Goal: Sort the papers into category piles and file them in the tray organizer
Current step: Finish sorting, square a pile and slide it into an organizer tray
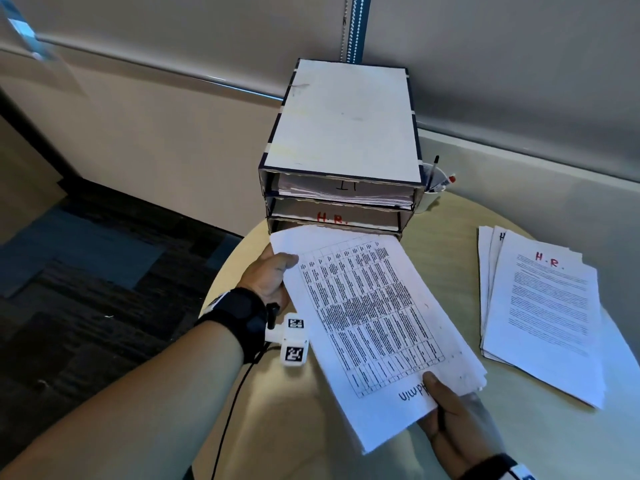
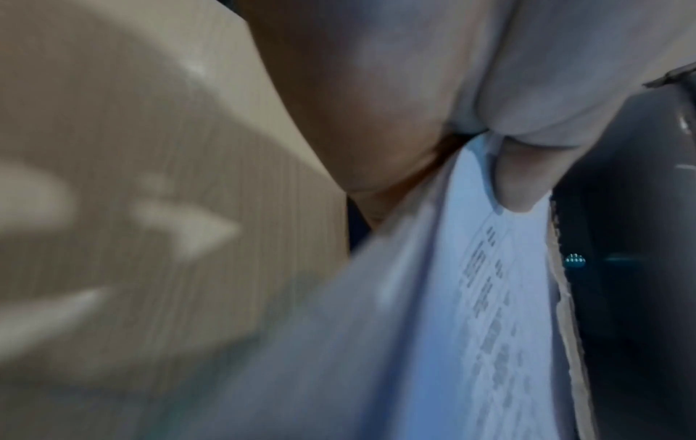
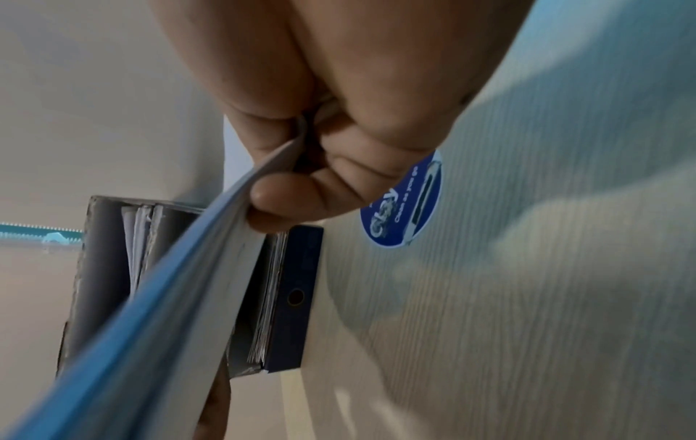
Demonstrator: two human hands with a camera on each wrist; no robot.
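With the left hand (image 1: 273, 277) gripping the far corner and the right hand (image 1: 457, 424) pinching the near edge of the white "Admin" paper stack (image 1: 374, 327), its front edge at the bottom slot of the cardboard tray organizer (image 1: 341, 147) on the round pale wooden tabletop (image 1: 450, 271), the person does well to keep the sheets level and squared, sliding them in beneath the "H.R." tray.

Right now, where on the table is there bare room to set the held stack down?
Bare table lies between the Admin stack and the H.R. pile, and near the right hand. Crowded beside the tray organizer.
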